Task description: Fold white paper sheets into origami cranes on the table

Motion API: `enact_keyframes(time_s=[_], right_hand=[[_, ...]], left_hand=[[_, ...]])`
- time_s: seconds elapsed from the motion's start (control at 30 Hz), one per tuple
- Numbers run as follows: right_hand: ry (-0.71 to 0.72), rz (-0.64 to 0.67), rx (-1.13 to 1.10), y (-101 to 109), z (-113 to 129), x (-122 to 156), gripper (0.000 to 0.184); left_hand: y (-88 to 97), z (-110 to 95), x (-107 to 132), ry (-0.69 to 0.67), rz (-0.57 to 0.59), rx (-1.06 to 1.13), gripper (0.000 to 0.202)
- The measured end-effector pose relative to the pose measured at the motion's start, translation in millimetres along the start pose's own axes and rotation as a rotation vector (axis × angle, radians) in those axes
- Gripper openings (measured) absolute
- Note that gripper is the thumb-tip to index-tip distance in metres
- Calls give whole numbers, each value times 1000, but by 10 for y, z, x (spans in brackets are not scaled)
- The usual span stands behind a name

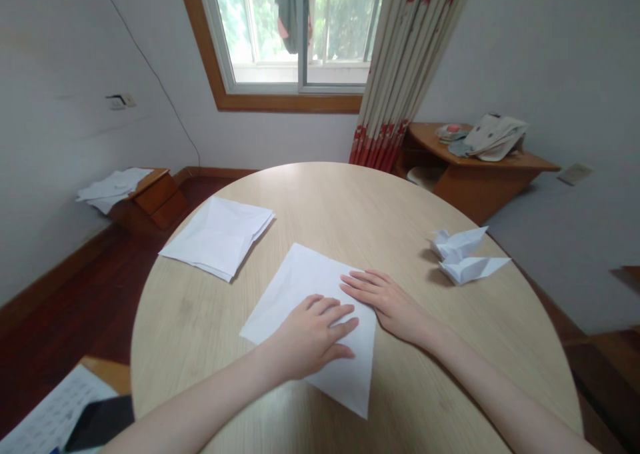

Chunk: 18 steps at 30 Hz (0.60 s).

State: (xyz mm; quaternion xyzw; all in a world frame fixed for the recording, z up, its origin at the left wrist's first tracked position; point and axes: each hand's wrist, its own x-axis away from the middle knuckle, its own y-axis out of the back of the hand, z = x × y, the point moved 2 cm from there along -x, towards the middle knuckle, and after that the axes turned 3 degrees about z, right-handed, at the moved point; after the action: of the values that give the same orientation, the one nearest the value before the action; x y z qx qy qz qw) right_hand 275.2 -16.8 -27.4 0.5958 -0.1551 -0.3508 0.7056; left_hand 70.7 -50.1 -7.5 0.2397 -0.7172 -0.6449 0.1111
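A white sheet of paper [305, 274] lies flat on the round wooden table [325, 194], turned at an angle to me. Resting on its middle is my left hand [313, 334], fingers spread and pointing right. My right hand [385, 301] lies flat over the sheet's right corner, fingers stretched toward the left. Neither hand grips anything. Part of the sheet is hidden under both hands.
A stack of white paper sheets [220, 234] lies at the table's left. Two folded paper birds [463, 257] stand near the right edge. Beyond the table are a wooden desk [475, 181] with a bag, a low cabinet [155, 201] and a phone [100, 422] at lower left.
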Motion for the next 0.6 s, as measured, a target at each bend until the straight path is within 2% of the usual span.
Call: enact_keyframes(time_s=[0.3,0.6], right_hand=[[-1,-101,72,70,40,-2,42],[4,-142,44,80,41,24,37]], left_hand=[[-12,113,36,70,-95,-85,32],[14,136,39,164,-118,-105,29]])
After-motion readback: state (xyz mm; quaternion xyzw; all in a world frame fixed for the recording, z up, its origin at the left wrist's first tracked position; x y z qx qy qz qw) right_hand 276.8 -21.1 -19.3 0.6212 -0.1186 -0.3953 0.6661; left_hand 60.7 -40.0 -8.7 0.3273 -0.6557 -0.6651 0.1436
